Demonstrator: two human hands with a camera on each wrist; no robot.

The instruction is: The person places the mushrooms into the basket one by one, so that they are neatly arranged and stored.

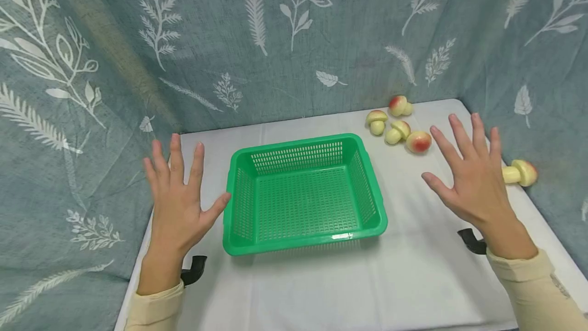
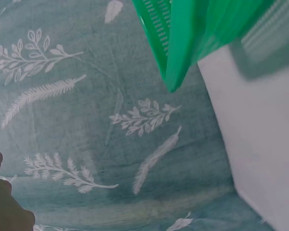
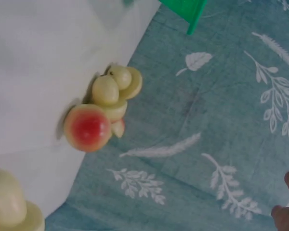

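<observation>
A green plastic basket [image 1: 305, 246] with slotted walls stands in the middle of the white table, nothing in it. My left hand [image 1: 176, 208], fingers spread, hovers beside the basket's left side, thumb overlapping its rim in the head view. To the right, my right hand [image 1: 480, 188] is raised with fingers spread and holds nothing. Beyond its fingertips lie several toy mushrooms with red-and-cream caps, among them one with a red top [image 1: 418, 142]. Another mushroom [image 1: 523, 173] is partly hidden behind the right hand. The right wrist view shows the clustered mushrooms [image 3: 87, 127] too.
A grey-blue curtain [image 1: 275, 86] with white leaf prints hangs behind the table and along both sides. The white tablecloth [image 1: 321, 290] runs in front of the basket. Black wrist straps or mounts [image 1: 195, 269] show beneath both wrists.
</observation>
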